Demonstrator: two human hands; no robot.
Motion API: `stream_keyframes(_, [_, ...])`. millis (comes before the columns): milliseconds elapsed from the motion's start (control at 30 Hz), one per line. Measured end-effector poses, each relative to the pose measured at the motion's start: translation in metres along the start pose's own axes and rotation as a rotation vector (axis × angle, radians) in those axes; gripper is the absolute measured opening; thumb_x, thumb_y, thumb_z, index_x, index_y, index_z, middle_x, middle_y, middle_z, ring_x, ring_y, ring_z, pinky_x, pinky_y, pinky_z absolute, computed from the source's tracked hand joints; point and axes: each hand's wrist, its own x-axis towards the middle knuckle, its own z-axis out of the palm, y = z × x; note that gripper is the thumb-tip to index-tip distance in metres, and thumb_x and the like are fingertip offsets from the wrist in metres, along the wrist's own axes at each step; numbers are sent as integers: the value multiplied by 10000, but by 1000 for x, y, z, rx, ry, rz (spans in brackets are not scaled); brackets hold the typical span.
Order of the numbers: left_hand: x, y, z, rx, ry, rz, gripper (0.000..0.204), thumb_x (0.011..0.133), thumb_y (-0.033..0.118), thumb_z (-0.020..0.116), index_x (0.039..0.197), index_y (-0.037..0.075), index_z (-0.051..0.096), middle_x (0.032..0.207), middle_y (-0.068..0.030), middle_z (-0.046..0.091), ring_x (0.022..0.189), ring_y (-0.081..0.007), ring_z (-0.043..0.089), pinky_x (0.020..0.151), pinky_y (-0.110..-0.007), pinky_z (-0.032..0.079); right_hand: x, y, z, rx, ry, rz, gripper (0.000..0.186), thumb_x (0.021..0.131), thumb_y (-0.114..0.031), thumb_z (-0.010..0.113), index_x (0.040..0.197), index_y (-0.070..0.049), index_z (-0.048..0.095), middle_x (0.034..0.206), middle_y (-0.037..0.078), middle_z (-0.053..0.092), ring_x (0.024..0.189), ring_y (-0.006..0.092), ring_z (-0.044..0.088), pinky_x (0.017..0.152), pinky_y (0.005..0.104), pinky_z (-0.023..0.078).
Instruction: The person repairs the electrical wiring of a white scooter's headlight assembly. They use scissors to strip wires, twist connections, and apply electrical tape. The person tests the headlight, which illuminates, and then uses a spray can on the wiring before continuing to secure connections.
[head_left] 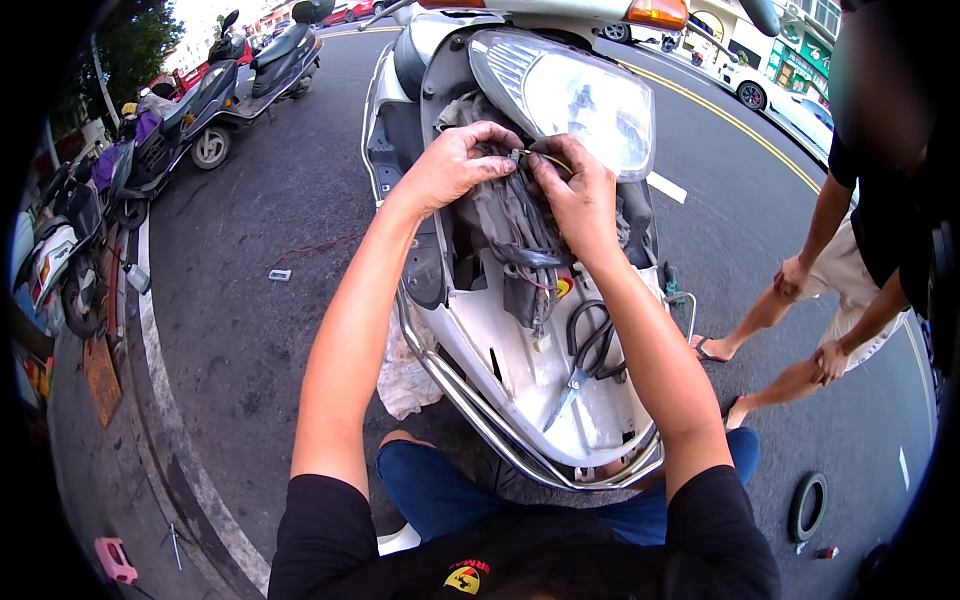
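Note:
My left hand [459, 166] pinches a small pale wire connector [517, 155] above the open front of a white scooter. Opposite it, my right hand [580, 190] closes its thumb and fingers on a thin yellow wire [549, 160] that runs by the connector. Whether wire and connector are joined cannot be made out. A dark wiring harness [512, 225] hangs below both hands, ending in a white plug [542, 342]. Just beyond my right hand, the clear headlight [590, 105] sits tilted. Black-handled scissors [582, 362] lie on the white front panel [500, 345].
A person [845, 260] stands bent at the right, hands on knees. Parked scooters [215, 105] line the left. On the road lie a small grey meter-like box [280, 274] with a red lead, a tyre [808, 506] and a pink case [116, 560]. A metal bar [440, 375] rims the panel.

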Motion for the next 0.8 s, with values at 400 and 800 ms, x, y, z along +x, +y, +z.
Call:
stream_keyframes(400, [1, -8, 0, 75, 76, 30, 214, 959, 193, 628, 1117, 55, 673, 779, 72, 587, 602, -7, 460, 528, -185, 374, 0, -1, 3, -173, 27, -96, 158, 855, -120, 671, 980, -24, 687, 863, 192, 706, 814, 354, 705, 732, 399, 532])
stream_keyframes(800, [3, -14, 5, 32, 131, 47, 196, 967, 214, 625, 1085, 71, 689, 722, 82, 562, 558, -4, 434, 499, -185, 342, 2, 6, 4, -277, 38, -154, 176, 853, -160, 676, 977, -36, 689, 864, 186, 705, 823, 374, 691, 732, 430, 527])
